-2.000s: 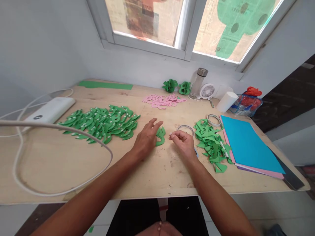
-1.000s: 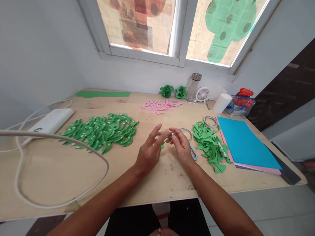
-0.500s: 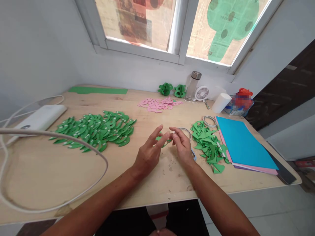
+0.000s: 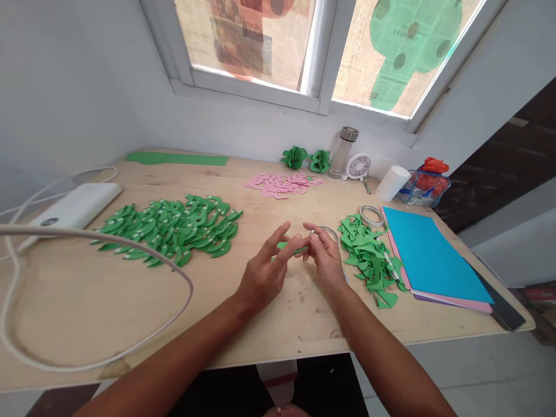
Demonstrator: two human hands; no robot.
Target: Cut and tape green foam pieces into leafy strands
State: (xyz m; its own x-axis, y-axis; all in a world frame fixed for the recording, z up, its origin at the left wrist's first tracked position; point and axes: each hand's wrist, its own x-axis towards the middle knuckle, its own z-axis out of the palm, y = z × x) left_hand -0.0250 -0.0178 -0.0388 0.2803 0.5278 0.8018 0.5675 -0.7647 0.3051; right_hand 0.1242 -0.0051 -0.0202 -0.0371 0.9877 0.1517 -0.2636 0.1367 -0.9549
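Over the middle of the table, my left hand (image 4: 263, 275) is closed on a green paper cutout (image 4: 287, 247), largely hidden behind the fingers. My right hand (image 4: 326, 258) comes close from the other side, thumb and index finger pinched on a small white bit (image 4: 311, 233) that looks like tape. Partly behind that hand lies a roll of tape (image 4: 330, 233). To the left spreads a heap of green curved paper cutouts (image 4: 174, 229), many with small white patches. Green paper scraps (image 4: 369, 255) are piled at the right.
Pink paper cutouts (image 4: 282, 185) and two green paper balls (image 4: 294, 157) sit toward the wall, near a bottle (image 4: 343, 153) and small fan (image 4: 358, 166). Another tape roll (image 4: 372, 216) touches the scraps. Blue sheets (image 4: 434, 252) lie right; a white cable (image 4: 186, 289) loops at left.
My right hand has shifted slightly to the right, and the white bit now shows at its fingertips. My left hand stays nearly in place with the green cutout. The view has tilted slightly.
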